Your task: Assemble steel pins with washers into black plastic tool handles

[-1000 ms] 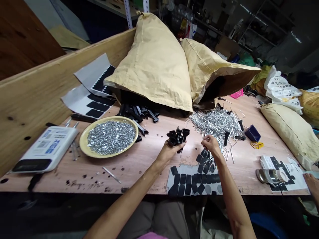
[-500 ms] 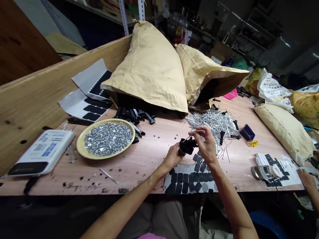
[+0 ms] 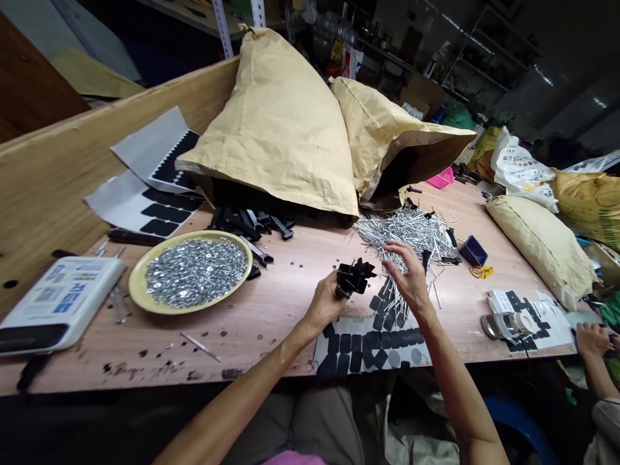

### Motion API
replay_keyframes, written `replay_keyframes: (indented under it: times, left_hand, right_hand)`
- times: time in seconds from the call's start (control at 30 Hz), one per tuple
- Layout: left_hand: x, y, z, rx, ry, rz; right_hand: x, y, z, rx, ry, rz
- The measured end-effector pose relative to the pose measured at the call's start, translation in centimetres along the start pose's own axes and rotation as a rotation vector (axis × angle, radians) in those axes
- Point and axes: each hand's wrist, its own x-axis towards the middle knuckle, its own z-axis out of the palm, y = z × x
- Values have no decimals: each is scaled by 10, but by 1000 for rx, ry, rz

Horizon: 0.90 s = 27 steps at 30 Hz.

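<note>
Well, left hand (image 3: 323, 306) with grip around black parts (image 3: 354, 278), right hand (image 3: 411, 280) near metal rods (image 3: 407, 227), grip wide.

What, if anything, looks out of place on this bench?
One silver strip lies by itself near the front edge of the bench, well apart from the pile of metal rods, so it looks stray. Some black pieces lie mixed among the rods, too.

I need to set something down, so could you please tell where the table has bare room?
Mostly bare: between the yellow dish of washers and the left hand; also between the right forearm and the glass jar. Crowded: the heap of metal pins and the pale sheet with black pads.
</note>
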Motion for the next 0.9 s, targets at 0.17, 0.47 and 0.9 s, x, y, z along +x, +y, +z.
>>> replay_keyframes:
  times: [0.17,0.47,0.9]
  left_hand:
    - [0,-5,-3,-13,80,121]
    - [3,-5,5,-92,75,96]
    - [12,6,-1,-426,19,-572]
  right_hand:
    - [-9,42,9,-512,-335,305]
    - [-6,61,49,-678,-495,206]
    - [16,56,-6,125,-173,363]
